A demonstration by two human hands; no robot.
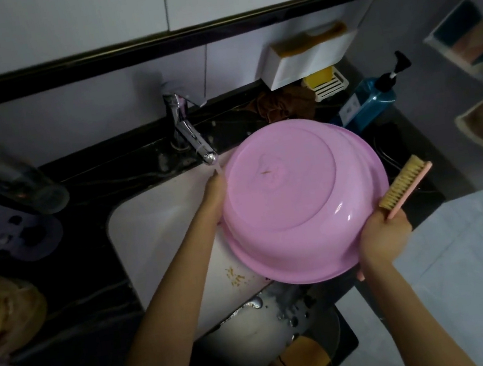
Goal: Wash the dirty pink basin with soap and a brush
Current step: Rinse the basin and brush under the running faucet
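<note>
At 9 o'clock of the view a clear glass jar (20, 187) stands on the dark, veined stone counter (99, 285). Right of it a chrome tap (193, 140) slants down, and a thin stream of water falls from its spout onto the left hand (215, 196). The sink (153, 227) below is white, smooth and round-cornered, with a scatter of yellowish scraps (237, 277) on its wall at 6 o'clock.

The left hand holds the pink basin (305, 201) by its rim at the basin's 9 o'clock; its fingers wrap behind the wall, out of sight. The basin is round, glossy plastic, turned over and tilted so that its flat base faces up, above the sink's right half. A small brownish smear (267, 172) marks the base.

At the basin's 4 o'clock the right hand (383, 240) is closed round the slim pink handle of the brush (403, 186), knuckles against the rim. The stiff tan bristles face the basin.

Behind, at 1 o'clock, sit a crumpled brown cloth (285, 104), a yellow soap bar (320, 77) on a white slatted dish, and a blue pump bottle (372, 100).
</note>
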